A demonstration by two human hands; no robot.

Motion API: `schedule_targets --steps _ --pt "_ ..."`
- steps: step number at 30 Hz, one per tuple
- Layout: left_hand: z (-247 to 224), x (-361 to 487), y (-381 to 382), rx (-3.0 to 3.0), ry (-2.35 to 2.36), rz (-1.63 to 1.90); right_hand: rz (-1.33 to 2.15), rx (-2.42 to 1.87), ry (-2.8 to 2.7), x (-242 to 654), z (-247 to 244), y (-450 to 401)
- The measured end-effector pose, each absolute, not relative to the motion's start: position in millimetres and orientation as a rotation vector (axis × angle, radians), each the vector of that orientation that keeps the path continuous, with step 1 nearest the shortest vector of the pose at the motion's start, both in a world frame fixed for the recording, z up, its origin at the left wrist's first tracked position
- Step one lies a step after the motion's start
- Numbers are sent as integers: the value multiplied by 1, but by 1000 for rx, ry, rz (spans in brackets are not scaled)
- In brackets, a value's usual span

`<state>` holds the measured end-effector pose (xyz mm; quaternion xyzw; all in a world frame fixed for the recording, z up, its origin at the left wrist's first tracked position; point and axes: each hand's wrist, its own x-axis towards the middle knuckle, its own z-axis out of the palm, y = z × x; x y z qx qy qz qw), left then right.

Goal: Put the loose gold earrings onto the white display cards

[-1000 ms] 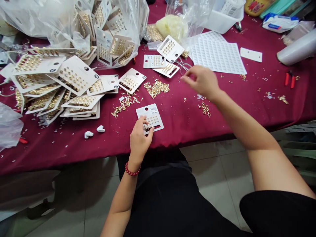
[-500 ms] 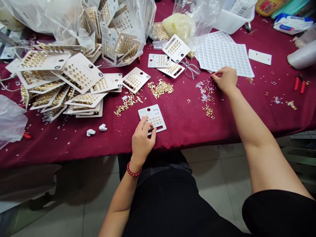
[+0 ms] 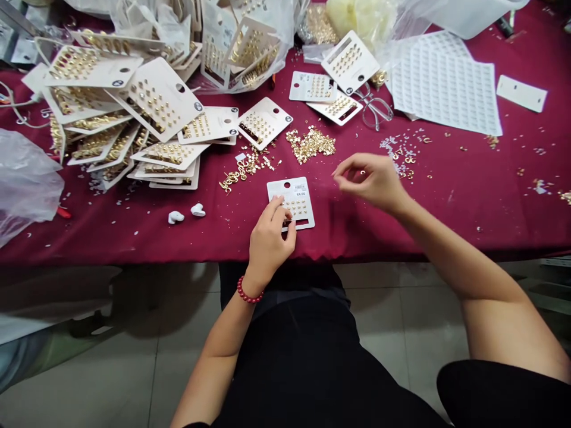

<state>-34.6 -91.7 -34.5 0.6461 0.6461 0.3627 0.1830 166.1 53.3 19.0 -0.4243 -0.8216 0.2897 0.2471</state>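
Note:
A white earring card (image 3: 306, 207) with a price label and rows of small gold studs lies near the table's front edge. My left hand (image 3: 272, 233) grips its lower left side, the fingers covering part of the studs. To the right of the card my right hand (image 3: 369, 181) is raised over the cloth with thumb and forefinger pinched together. Whatever is between those fingertips is too small to make out. Beyond the card lie a heap of gold earring backs (image 3: 311, 144) and some gold hook-shaped pieces (image 3: 232, 179).
Filled earring cards (image 3: 156, 101) are piled at the left. Two white earbuds (image 3: 175, 217) lie near the front edge. Further back are glasses (image 3: 377, 112) and a sticker sheet (image 3: 446, 83). Small clear bits (image 3: 391, 145) are scattered behind my right hand.
My right hand has come left from the scattered clear bits by the sticker sheet toward the card, still pinched. My left hand stays on the card. The view has shifted slightly.

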Motion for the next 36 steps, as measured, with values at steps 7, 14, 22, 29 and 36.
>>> schedule_targets --steps 7,14,22,29,36 --pt "-32 -37 -92 1824 1781 1018 1121 -924 -2352 129 9 7" --pt "-38 -36 -91 1814 1787 1082 943 -782 -2461 127 2 -1" --pt "-36 -29 -95 1892 1974 1006 864 -854 -2338 136 -21 -20" --pt "-29 -33 -94 1864 1955 970 886 -830 -2328 136 -24 -21" --pt "-25 -34 -92 1827 1913 901 853 -815 -2365 136 -27 -25"
